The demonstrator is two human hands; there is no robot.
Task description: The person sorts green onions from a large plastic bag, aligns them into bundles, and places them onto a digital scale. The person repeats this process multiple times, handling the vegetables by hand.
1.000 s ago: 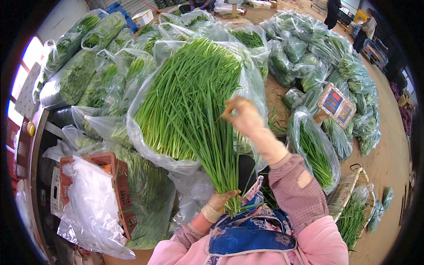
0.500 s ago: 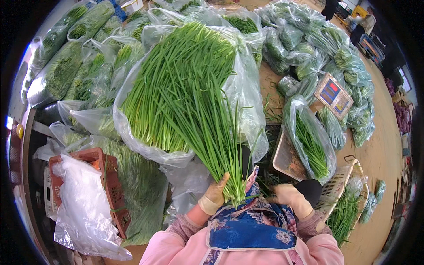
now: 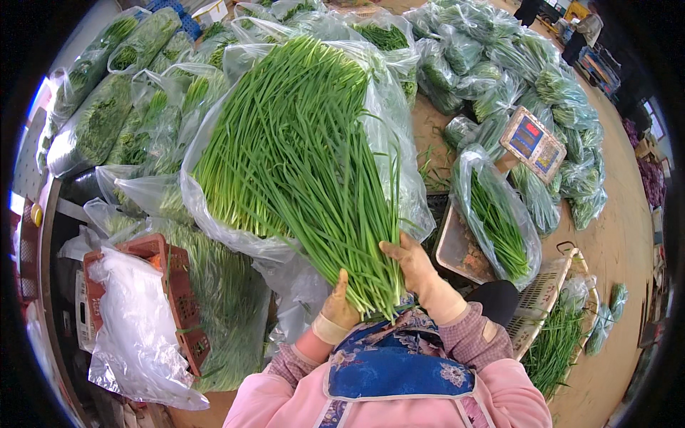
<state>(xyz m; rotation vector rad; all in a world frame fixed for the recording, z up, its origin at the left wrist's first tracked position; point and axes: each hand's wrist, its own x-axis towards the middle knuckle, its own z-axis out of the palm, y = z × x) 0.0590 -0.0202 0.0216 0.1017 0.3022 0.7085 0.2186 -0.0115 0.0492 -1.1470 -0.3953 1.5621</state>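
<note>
I see a person in a pink top (image 3: pixel 292 399) and a blue apron (image 3: pixel 399 372). Just past the apron, at 12 o'clock, both hands hold a bunch (image 3: pixel 349 235) of long green leaves. Its pale ends point down at the apron, and its tips fan out toward 11 o'clock.

The left hand (image 3: pixel 340 308) holds the left side, thumb sticking up; I cannot tell how its other fingers lie behind the stalks. The right hand (image 3: pixel 415 269) holds the other side, thumb pressed on the front; its other fingers are hidden too.

At 9 o'clock, a shiny plastic sheet (image 3: pixel 139 321) hangs over a red crate (image 3: pixel 189 314). At 4 o'clock there is a cream basket (image 3: pixel 531 314) with greens in it. At 2 o'clock a clear bag (image 3: pixel 499 232) of greens leans on a dirty tray (image 3: pixel 451 253).

At 12 o'clock, under the tips, a big bag (image 3: pixel 412 192) is full of greens. A screen (image 3: pixel 534 145) stands at 1 o'clock, by a heap of bags (image 3: pixel 492 71). Far past it is another person (image 3: pixel 589 30).
</note>
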